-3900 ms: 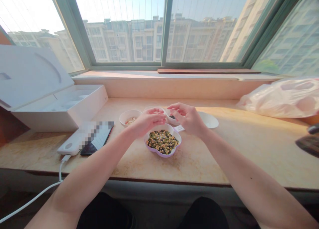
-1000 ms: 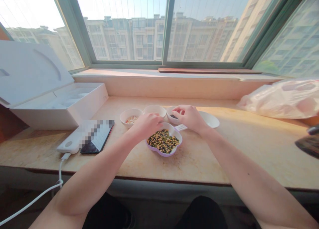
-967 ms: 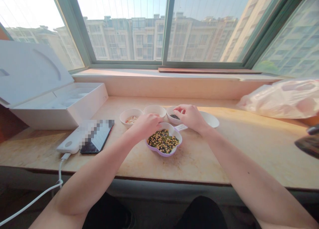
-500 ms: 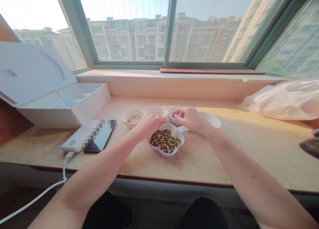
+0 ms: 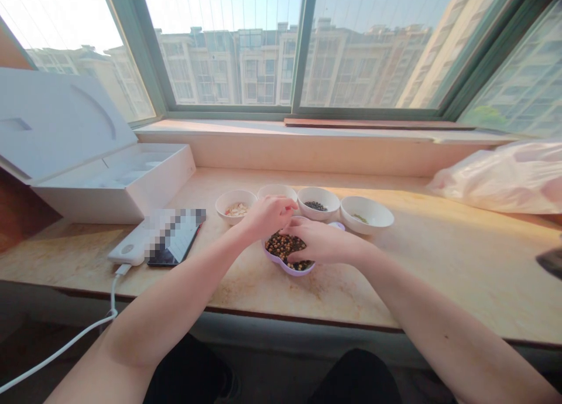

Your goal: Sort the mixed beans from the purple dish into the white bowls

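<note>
In front of me a purple-rimmed, lobed bowl (image 5: pixel 281 264) holds mixed beans (image 5: pixel 281 247) in tan, green and black. My right hand (image 5: pixel 320 241) reaches over this bowl, fingers apart, their tips down at the beans. Just behind it, my left hand (image 5: pixel 273 212) hovers at the bowl's back rim with fingers curled together; whatever they hold, if anything, is hidden. Four small white bowls stand in a row behind: one with pale flat pieces (image 5: pixel 237 209), one white bowl (image 5: pixel 276 191) mostly covered by my left hand, one with black beans (image 5: pixel 316 206), one with a few green beans (image 5: pixel 360 218).
At left lie a white power bank (image 5: pixel 132 249) with a cable (image 5: pixel 94 325) and a phone (image 5: pixel 178 240). Behind them sits an open white box (image 5: pixel 153 175). A plastic bag (image 5: pixel 504 175) rests at the right, under the window. The table's front edge (image 5: pixel 307 317) runs near my knees.
My right hand has moved from the black-bean bowl forward and down into the purple-rimmed bowl, uncovering the two right-hand white bowls. My left hand stays almost in place.
</note>
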### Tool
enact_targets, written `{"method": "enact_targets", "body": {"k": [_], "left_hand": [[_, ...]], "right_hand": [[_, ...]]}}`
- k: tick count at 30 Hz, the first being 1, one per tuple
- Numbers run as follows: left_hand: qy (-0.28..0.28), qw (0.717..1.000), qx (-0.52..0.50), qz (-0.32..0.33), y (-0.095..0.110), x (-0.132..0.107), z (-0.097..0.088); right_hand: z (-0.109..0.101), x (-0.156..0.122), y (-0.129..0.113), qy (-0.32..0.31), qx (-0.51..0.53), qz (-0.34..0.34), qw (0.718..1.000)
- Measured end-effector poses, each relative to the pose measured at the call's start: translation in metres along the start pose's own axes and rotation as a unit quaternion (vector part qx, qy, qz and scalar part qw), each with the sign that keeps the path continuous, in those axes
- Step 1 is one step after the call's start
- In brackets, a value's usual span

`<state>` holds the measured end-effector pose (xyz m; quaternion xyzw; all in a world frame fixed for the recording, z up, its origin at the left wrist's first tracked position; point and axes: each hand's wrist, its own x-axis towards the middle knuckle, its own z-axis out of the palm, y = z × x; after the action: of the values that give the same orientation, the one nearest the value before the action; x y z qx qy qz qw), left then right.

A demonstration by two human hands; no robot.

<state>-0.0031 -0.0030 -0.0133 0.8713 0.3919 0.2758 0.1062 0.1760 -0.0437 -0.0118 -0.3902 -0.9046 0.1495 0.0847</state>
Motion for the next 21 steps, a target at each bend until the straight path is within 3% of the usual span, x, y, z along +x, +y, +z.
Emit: {"method": "enact_targets", "body": {"k": [13,21], "left_hand": [[0.009,1.0,0.016,0.009,-0.005,0.0,0.0],[0.015,0.999,0.041,-0.022,-0.001,-0.001,-0.006]], "right_hand": [[-0.001,0.006,0.009,-0.01,0.021,-0.015,1.0],[-0.005,0.005,0.014,0.001,0.047,-0.018,0.999]]}}
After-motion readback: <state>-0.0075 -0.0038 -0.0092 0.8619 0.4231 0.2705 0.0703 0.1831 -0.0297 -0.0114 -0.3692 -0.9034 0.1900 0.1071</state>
